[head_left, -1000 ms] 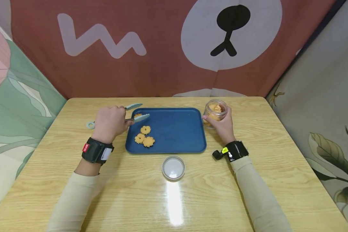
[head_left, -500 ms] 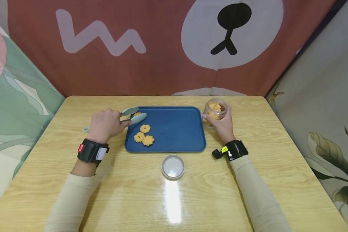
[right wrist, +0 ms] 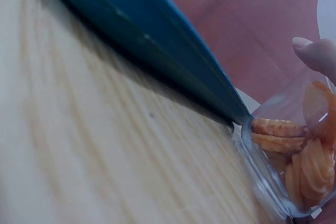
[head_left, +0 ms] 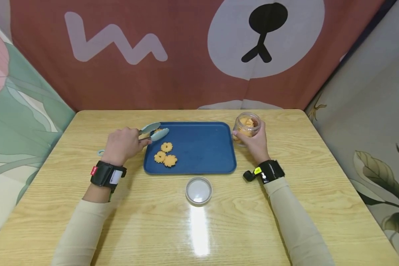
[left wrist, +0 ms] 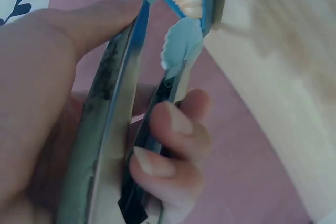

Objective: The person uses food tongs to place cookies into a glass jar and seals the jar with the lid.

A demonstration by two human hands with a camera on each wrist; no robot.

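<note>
With the pale blue-tipped metal tongs [head_left: 151, 132] gripped in the left hand [head_left: 122, 146] and closed around the flower-shaped orange cookie [head_left: 157, 130] at the blue plastic tray's [head_left: 199, 147] upper-left corner, light even pressure is best kept for the carry to the clear cookie jar [head_left: 247, 127], held steady by the right hand [head_left: 254, 143] right of centre.

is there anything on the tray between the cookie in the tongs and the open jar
Nothing visible. The tongs in the left hand close on a cookie at the tray's far left corner. Bare tray lies between it and the jar held by the right hand; three cookies sit nearer the person.
</note>
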